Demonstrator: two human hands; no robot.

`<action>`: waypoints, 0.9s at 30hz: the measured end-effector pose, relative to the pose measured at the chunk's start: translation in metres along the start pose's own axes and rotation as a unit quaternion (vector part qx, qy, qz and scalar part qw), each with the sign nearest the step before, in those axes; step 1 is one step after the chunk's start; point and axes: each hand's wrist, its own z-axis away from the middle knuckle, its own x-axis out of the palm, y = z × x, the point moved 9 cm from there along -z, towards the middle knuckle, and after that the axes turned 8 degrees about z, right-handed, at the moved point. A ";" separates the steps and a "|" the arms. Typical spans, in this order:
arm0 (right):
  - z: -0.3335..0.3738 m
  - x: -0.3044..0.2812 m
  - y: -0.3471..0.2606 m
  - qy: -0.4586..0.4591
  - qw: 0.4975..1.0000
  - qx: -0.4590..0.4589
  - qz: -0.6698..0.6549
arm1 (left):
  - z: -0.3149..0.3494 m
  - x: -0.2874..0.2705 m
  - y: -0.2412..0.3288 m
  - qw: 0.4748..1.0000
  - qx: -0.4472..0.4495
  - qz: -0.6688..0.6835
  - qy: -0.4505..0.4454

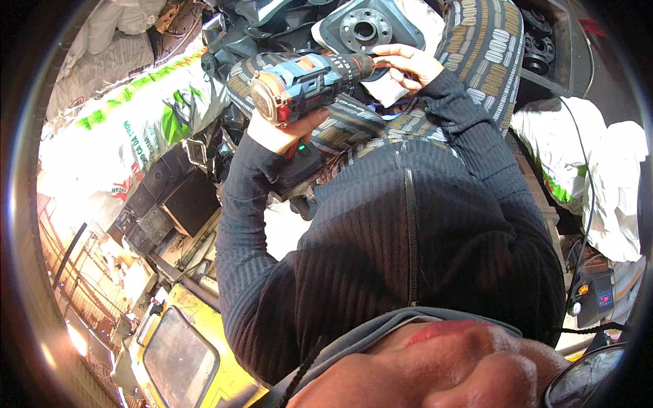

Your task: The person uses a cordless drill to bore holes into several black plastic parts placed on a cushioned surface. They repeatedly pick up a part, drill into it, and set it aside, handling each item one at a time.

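Note:
My left hand (282, 132) is wrapped round the grip of a blue and black cordless drill (306, 85) with a red-edged back end. The drill lies level above my lap, its chuck (360, 66) toward the right. At the chuck's front end, my right hand (411, 66) has thumb and forefinger pinched together. Whatever sits between those fingertips is too small to make out. Just beyond the chuck is a dark moulded part (367, 27) with a round metal flange, pierced by a ring of holes. My patterned trouser legs (479, 61) are spread on both sides.
Dark parts (265, 30) are heaped at the far side. White and green sacks (146, 136) lie left, and more white sacks (564, 143) lie right. A grey crate (561, 51) of round flanged parts stands far right. Yellow machinery (183, 350) is near left; a cable (590, 183) hangs at right.

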 end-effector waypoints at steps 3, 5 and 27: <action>0.001 0.007 -0.003 0.004 0.999 0.024 0.038 | -0.001 -0.006 0.018 0.987 0.123 -0.106 -0.001; 0.004 0.013 -0.003 -0.013 0.995 0.067 0.079 | 0.005 -0.004 0.039 0.939 0.257 -0.228 -0.015; 0.001 -0.089 0.036 0.376 0.922 -0.014 0.092 | -0.047 -0.004 0.015 0.971 0.153 -0.174 0.050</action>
